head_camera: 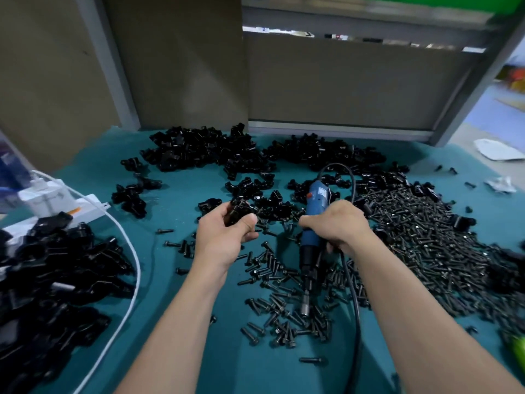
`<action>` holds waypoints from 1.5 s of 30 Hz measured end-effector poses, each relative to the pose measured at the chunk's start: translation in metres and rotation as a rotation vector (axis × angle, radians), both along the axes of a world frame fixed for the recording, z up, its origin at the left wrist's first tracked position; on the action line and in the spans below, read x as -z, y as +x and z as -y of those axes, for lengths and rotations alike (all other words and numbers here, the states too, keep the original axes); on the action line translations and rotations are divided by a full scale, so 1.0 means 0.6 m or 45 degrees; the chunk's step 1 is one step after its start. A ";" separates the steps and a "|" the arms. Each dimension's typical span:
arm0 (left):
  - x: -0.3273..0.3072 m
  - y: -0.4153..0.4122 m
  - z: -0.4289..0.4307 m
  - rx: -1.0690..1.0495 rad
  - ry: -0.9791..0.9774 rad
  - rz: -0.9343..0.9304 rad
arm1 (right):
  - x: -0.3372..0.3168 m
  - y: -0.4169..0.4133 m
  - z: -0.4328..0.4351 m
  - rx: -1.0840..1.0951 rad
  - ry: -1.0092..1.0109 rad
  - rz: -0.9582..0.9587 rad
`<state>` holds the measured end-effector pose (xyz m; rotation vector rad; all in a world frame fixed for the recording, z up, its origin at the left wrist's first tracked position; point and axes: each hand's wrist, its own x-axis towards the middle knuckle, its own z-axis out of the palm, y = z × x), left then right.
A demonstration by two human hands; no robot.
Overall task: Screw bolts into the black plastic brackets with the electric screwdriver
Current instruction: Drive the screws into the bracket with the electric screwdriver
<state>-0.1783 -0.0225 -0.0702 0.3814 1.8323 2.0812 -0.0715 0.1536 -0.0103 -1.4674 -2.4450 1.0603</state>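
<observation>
Gripping a black bracket [237, 213] in curled fingers, the left hand [224, 237] holds it above the middle of the teal table [176, 200]. Just beside it, the right hand [339, 226] clenches the blue electric screwdriver [315, 199], bit pointing toward the near edge over loose bolts [284, 308]; more brackets [204, 149] heap along the far edge.

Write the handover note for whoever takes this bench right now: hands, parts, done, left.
Left hand holds one bracket above the mat. Right hand grips the screwdriver, bit down over loose bolts, off the bracket.
More brackets: back heap, left heap. Bolt heap at right.
Done: cannot tell; the left heap may be finished.
Left: bolt the held bracket, then the back heap.
</observation>
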 end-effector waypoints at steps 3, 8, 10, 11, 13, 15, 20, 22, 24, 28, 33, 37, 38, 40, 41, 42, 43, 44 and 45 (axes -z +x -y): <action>-0.002 0.000 0.001 0.002 -0.031 0.030 | 0.007 0.010 0.001 0.270 -0.513 -0.483; -0.001 0.000 -0.003 0.014 -0.016 0.055 | -0.009 0.017 -0.011 0.394 -1.227 -1.055; -0.001 0.002 -0.003 0.016 -0.011 0.036 | -0.017 0.014 -0.009 0.290 -1.452 -1.199; -0.002 0.003 -0.003 0.014 -0.011 0.024 | -0.021 0.010 -0.008 0.261 -1.537 -1.255; -0.003 0.006 -0.003 0.023 -0.008 0.008 | -0.028 0.000 -0.007 0.214 -1.617 -1.302; -0.003 0.007 -0.004 0.050 -0.006 -0.003 | -0.034 -0.015 -0.007 0.163 -1.594 -1.298; -0.008 0.005 -0.006 0.116 -0.042 -0.091 | -0.033 -0.076 -0.022 0.404 -1.382 -1.390; -0.008 0.008 -0.004 0.155 -0.074 -0.148 | -0.031 -0.088 -0.033 0.464 -1.356 -1.504; -0.009 0.011 -0.001 0.207 -0.115 -0.191 | -0.026 -0.090 -0.044 0.527 -1.346 -1.612; -0.015 0.013 0.000 0.272 -0.124 -0.202 | -0.018 -0.089 -0.052 0.572 -1.356 -1.751; -0.015 0.015 0.001 0.245 -0.107 -0.204 | -0.022 -0.085 -0.056 0.578 -1.325 -1.860; -0.017 0.023 -0.003 0.262 -0.121 -0.203 | -0.030 -0.080 -0.064 0.542 -1.287 -1.923; -0.017 0.025 -0.005 0.258 -0.118 -0.197 | -0.029 -0.081 -0.062 0.524 -1.282 -1.910; -0.016 0.024 -0.006 0.240 -0.110 -0.185 | -0.025 -0.083 -0.057 0.497 -1.280 -1.875; -0.015 0.023 -0.005 0.233 -0.104 -0.180 | -0.024 -0.084 -0.055 0.488 -1.284 -1.864; -0.014 0.022 -0.004 0.230 -0.099 -0.174 | -0.024 -0.084 -0.054 0.483 -1.286 -1.860; -0.013 0.022 -0.004 0.231 -0.095 -0.170 | -0.024 -0.084 -0.053 0.481 -1.287 -1.860; -0.012 0.022 -0.003 0.236 -0.093 -0.167 | -0.024 -0.083 -0.053 0.480 -1.286 -1.864; -0.012 0.022 -0.004 0.240 -0.094 -0.167 | -0.024 -0.082 -0.052 0.474 -1.284 -1.873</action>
